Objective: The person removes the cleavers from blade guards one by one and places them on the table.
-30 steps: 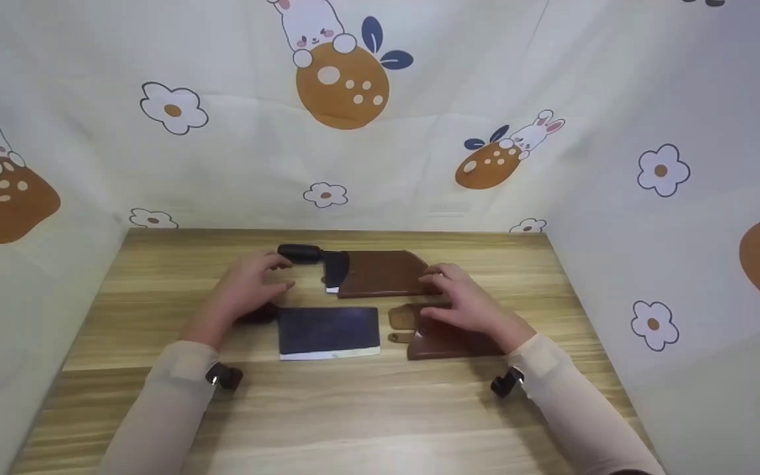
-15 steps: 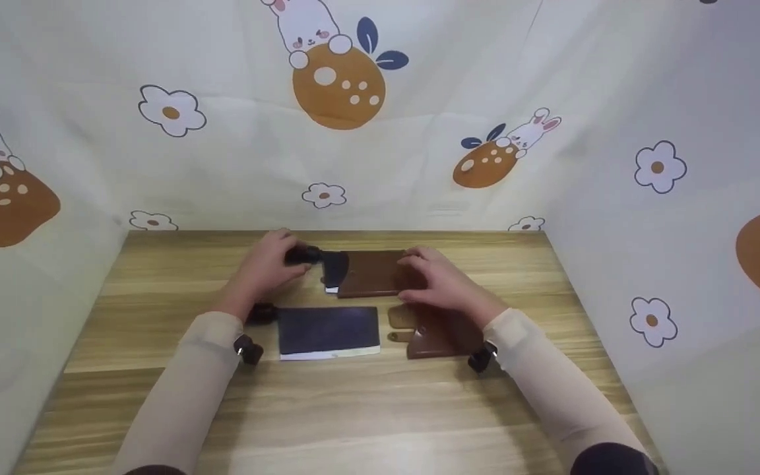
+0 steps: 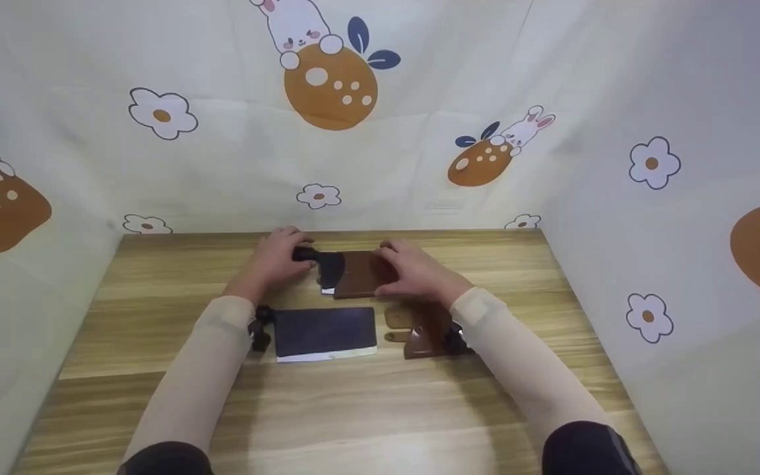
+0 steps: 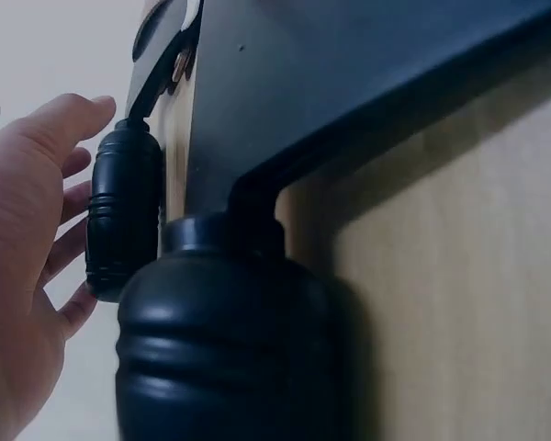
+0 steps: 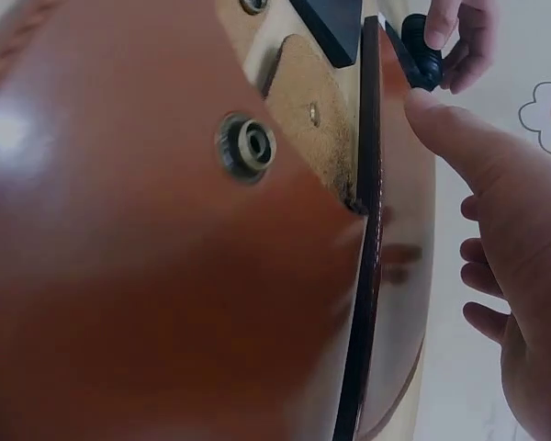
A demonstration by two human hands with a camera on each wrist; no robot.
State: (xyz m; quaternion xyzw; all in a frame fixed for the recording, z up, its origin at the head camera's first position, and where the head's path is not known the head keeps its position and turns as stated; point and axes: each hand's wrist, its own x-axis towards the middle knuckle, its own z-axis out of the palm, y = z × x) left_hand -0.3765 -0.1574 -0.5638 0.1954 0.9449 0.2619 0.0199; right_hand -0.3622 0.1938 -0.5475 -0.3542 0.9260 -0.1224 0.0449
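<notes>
Far brown sheath (image 3: 356,273) holds 1 cleaver (image 3: 332,269), apparently most of its blade.

End of far sheath (image 3: 357,274) apparently hidden; left wrist view crops nearer handle (image 4: 225,349).

Both beige fabric-sleeved arms (image 3: 185,376) stretch forward, bare left hand (image 3: 273,259) and bare right hand (image 3: 417,269) facing inward, fingers (image 4: 69,248) loosely bent, each thumb (image 4: 73,118) spread apart!

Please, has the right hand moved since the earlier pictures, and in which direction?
Yes. In the head view, the right hand has moved leftward and slightly away from the person, judged against the uncovered cleaver lying on the table.
</notes>
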